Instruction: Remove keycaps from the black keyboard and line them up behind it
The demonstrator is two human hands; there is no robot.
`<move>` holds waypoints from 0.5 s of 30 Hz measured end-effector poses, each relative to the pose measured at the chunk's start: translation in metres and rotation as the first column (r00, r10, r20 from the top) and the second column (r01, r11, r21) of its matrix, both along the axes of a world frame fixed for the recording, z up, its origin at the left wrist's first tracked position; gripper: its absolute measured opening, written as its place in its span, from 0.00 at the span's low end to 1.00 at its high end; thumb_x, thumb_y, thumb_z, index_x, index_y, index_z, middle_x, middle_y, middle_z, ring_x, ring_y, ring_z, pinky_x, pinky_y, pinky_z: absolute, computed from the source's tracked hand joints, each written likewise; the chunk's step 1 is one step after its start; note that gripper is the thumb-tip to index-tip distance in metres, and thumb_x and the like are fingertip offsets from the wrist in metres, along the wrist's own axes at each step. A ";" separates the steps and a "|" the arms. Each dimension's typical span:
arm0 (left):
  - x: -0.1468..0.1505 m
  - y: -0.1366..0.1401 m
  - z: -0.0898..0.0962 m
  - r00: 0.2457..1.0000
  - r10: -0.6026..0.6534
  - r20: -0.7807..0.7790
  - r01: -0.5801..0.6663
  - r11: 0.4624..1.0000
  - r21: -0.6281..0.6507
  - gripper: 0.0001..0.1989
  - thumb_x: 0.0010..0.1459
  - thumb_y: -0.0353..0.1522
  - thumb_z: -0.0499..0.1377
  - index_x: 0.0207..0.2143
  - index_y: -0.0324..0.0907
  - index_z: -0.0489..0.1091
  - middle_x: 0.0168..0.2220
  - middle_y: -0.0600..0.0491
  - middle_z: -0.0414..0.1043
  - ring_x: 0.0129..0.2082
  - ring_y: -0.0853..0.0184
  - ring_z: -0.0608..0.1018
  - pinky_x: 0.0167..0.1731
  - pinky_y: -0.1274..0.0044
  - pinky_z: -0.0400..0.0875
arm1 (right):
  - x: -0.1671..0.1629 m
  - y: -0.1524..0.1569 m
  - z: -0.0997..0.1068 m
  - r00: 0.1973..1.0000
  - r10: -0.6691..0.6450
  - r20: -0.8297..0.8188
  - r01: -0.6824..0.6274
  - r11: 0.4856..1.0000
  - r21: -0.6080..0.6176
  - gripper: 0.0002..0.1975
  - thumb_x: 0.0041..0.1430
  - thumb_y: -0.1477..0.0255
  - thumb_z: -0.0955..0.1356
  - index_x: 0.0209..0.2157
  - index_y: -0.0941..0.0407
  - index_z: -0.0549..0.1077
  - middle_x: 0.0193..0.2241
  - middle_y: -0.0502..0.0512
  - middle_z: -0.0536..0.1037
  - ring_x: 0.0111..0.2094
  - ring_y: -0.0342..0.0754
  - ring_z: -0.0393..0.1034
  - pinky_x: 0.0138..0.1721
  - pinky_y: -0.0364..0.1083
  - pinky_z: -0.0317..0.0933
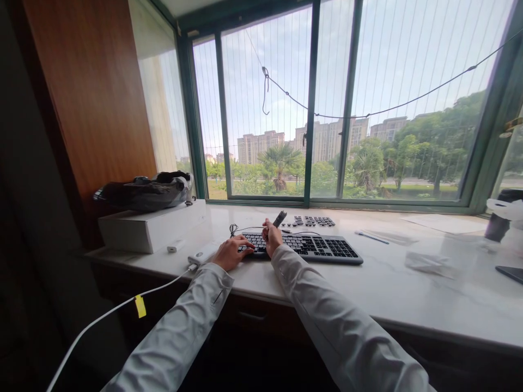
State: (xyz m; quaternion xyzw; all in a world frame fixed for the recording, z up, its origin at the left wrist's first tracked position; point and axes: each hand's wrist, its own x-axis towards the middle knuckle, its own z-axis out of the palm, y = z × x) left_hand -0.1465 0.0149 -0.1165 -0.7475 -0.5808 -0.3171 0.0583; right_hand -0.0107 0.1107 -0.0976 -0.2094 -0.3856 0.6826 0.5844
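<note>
A black keyboard [327,248] lies on the pale marble counter, with light patches showing among its keys on the left half. My left hand [233,253] rests at its left front corner, fingers stretched over the lower keys. Above the left-middle of the keyboard, my right hand [272,239] is closed round a slim black tool [280,219], whose notched end points up and away; its lower end is hidden by the hand. Behind the keyboard, loose black keycaps [314,221] are laid out in rows.
A white box [151,228] carrying a dark plastic bag [147,190] stands at the left. Near my left hand sits a white device [202,255] with a white cable. A blue pen [371,238] and a clear plastic bag [429,263] lie to the right. Windows [269,109] rise behind.
</note>
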 end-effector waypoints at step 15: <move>0.002 -0.002 0.001 1.000 0.018 -0.020 -0.018 1.000 -0.003 0.13 0.60 0.42 0.57 0.40 0.48 0.77 0.42 0.53 0.73 0.39 0.66 0.75 0.41 0.76 0.69 | -0.010 -0.008 -0.004 0.997 0.083 -0.001 -0.083 0.996 -0.033 0.13 0.55 0.64 0.68 0.24 0.55 0.62 0.12 0.39 0.48 0.14 0.37 0.42 0.17 0.41 0.39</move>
